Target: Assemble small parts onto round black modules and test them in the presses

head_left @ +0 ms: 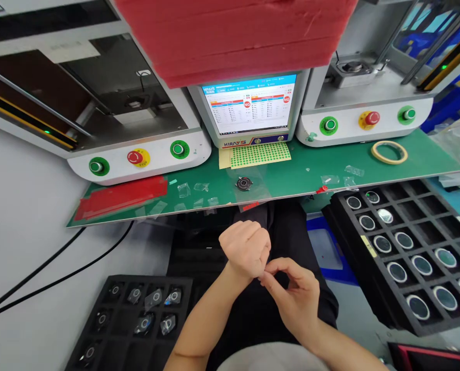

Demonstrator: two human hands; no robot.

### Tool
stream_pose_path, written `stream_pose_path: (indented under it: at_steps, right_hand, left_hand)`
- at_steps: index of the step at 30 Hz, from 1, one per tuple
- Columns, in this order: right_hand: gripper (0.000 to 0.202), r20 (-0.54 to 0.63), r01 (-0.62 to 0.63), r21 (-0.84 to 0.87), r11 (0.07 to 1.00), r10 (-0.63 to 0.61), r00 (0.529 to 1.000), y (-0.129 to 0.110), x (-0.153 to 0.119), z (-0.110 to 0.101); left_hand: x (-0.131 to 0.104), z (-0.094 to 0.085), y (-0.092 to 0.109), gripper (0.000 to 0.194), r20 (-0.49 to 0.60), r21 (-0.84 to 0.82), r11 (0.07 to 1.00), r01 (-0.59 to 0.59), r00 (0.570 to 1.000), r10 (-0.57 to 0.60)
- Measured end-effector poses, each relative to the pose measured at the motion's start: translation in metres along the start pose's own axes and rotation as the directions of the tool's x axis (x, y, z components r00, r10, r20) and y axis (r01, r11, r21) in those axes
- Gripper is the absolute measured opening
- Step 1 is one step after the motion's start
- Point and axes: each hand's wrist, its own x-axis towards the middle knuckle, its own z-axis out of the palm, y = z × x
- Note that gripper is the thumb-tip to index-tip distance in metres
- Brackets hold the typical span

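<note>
My left hand (246,248) is closed in a fist above my lap, its back toward me, so its palm is hidden. The thumb and forefinger of my right hand (293,293) pinch together against the lower side of the left fist, near the wrist. Whatever lies between those fingertips is too small to make out. Beyond the hands, a round black watch body (244,183) with short lugs rests on clear film on the green bench (284,180).
Two test machines with buttons flank a monitor (253,105) showing NG. Green dot stickers (261,155), red strips (124,196) and a tape roll (389,152) lie on the bench. Black foam trays hold wrapped parts (114,330) at left and round pieces (421,265) at right.
</note>
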Motion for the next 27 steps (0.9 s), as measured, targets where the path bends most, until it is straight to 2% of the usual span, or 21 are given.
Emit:
stream_pose_path:
  at_steps: [4, 9, 12, 16, 22, 25, 27]
  right_hand:
    - [0.014, -0.014, 0.063, -0.064, 0.996, -0.064, 0.998, 0.003, -0.003, 0.001]
    - [0.017, -0.099, 0.067, -0.100, 0.993, -0.077, 0.992, 0.010, -0.008, 0.004]
    - [0.020, -0.109, 0.124, -0.142, 0.982, -0.140, 0.984, 0.013, -0.007, 0.006]
    - [0.018, -0.094, 0.188, -0.134, 0.973, -0.202, 0.975, 0.013, -0.004, 0.007]
    - [0.017, -0.076, 0.181, -0.144, 0.973, -0.193, 0.978, 0.015, -0.004, 0.006]
    - [0.019, -0.036, 0.175, -0.110, 0.978, -0.180, 0.983, 0.011, -0.004, 0.004]
    - [0.022, 0.041, 0.202, -0.050, 0.978, -0.200, 0.979, 0.004, -0.005, 0.000]
  left_hand:
    - [-0.003, 0.000, -0.002, 0.025, -0.022, 0.031, 1.000, 0.001, 1.000, 0.000]
    - [-0.004, 0.001, -0.006, 0.023, -0.047, 0.073, 0.997, -0.020, 0.999, 0.024]
    - [-0.003, 0.004, -0.008, 0.023, -0.059, 0.088, 0.996, -0.015, 0.998, 0.021]
    - [-0.003, 0.008, -0.009, 0.024, -0.063, 0.089, 0.996, -0.009, 0.998, 0.015]
    - [-0.005, 0.007, -0.008, 0.024, -0.062, 0.043, 0.999, 0.018, 0.998, -0.015]
    - [-0.004, 0.010, -0.011, 0.024, -0.069, -0.023, 0.997, 0.075, 0.995, -0.076]
    - [-0.005, 0.016, -0.015, 0.025, -0.054, -0.075, 0.985, 0.154, 0.986, -0.158]
